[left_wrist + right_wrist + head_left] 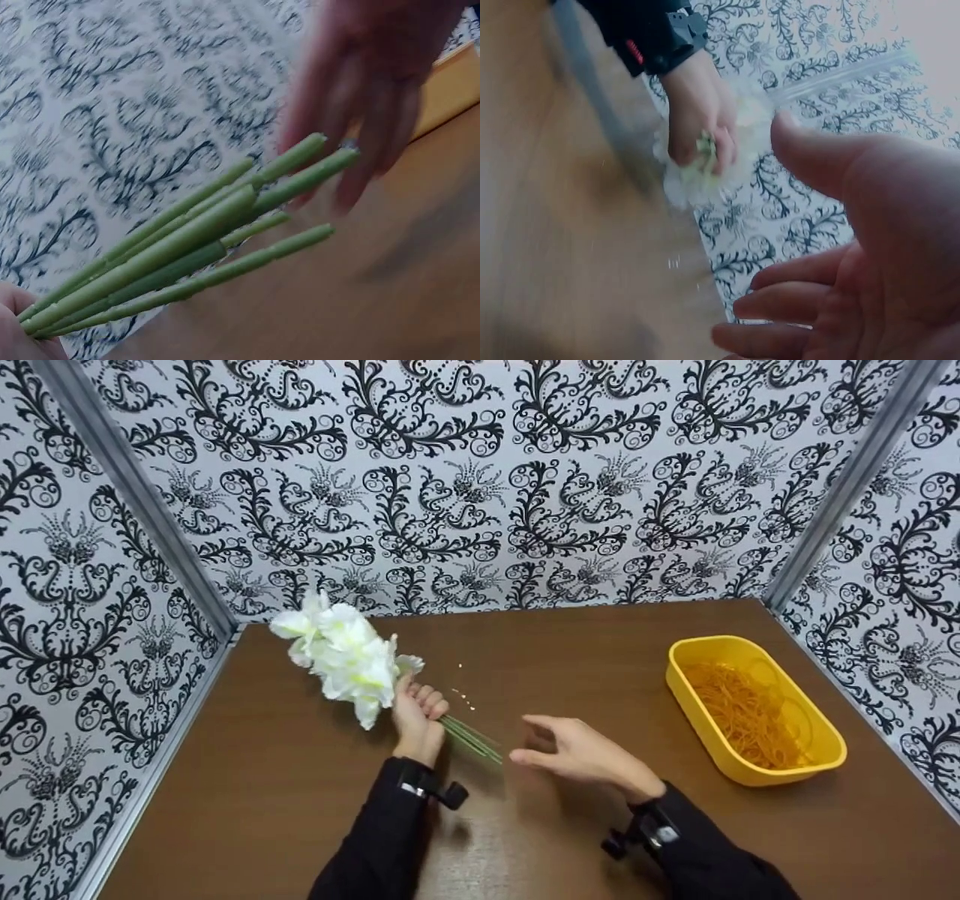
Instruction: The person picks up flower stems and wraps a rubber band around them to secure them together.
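Note:
In the head view my left hand (418,716) grips a bunch of white artificial flowers (349,660) by the stems, just below the blooms. The green stems (471,739) stick out toward the lower right past my fist. Up close in the left wrist view, several cut stem ends (225,217) fan out. My right hand (589,754) is just right of the stem tips, holding nothing, its thumb and fingers apart. The right wrist view shows that palm (900,247) with the fingers spread. Beyond it, the blooms (686,180) are blurred behind my left fist.
A yellow plastic bin (694,720) full of tangled rubber bands (739,712) stands at the right of the brown table (555,660). Small pale bits (465,699) lie near the middle. Patterned panels (480,510) enclose the back and sides.

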`<state>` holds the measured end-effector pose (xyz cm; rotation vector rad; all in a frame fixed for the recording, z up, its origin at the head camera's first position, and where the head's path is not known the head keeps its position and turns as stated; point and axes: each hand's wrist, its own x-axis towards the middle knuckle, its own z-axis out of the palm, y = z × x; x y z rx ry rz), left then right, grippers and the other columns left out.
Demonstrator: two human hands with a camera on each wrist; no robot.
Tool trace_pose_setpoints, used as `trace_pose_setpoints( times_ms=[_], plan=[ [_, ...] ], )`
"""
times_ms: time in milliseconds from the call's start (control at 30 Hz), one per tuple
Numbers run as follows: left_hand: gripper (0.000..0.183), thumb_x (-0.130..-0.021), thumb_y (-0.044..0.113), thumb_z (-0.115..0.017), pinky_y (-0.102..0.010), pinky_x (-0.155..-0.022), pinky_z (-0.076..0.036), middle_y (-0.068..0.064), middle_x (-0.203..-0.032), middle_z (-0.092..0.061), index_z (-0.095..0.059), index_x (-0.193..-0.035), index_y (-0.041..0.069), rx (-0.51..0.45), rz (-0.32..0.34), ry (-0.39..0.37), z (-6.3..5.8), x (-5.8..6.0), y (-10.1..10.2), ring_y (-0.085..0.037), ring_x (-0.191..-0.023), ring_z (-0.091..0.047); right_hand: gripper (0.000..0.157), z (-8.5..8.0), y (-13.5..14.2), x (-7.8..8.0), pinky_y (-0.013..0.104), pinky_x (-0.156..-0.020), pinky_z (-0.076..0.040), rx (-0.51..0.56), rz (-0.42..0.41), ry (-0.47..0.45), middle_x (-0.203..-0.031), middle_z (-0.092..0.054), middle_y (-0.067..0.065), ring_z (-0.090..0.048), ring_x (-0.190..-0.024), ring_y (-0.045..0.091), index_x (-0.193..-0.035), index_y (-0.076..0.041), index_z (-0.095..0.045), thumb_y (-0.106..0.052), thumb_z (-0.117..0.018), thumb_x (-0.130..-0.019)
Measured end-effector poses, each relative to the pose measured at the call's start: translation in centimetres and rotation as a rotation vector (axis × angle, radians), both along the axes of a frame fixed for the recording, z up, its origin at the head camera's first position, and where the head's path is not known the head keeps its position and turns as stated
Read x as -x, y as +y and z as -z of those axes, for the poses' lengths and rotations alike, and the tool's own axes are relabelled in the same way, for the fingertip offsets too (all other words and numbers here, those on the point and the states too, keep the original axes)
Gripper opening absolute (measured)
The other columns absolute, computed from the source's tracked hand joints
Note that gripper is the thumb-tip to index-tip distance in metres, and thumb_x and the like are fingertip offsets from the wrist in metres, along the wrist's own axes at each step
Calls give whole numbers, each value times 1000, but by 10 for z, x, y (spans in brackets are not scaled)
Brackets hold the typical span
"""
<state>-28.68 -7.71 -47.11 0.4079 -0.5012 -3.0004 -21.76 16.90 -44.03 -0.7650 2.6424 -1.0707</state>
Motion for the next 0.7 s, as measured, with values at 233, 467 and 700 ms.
trace_pose_setpoints(
  times_ms=[233,467,700],
  plan=[
    [46,-107,20,-43,-15,-39,-16,8,-53,-20,-28,-64,18,24,31,98,-7,-16,40,-2,-40,-23,54,5,-33,13,34,-72,-55,-4,-96,53,-94,-68,4,-64,-80,16,-121,1,-64,-43,-72,-93],
    [46,-106,21,-45,-15,-39,-18,9,-52,-23,-29,-63,19,107,118,156,-16,-29,57,-2,-41,-23,21,14,-44,12,23,-47,-44,83,-121,-90,-69,-54,-6,-52,-52,7,-96,-4,-61,-24,-60,-103],
    [42,-106,14,-40,-13,-41,-28,10,-54,-32,-37,-64,18,180,307,178,-25,-26,37,-1,-43,-33,30,19,-48,5,21,-48,-41,141,-181,-105,-71,-49,-6,-47,-53,5,-104,2,-59,-23,-44,-111]
  ],
)
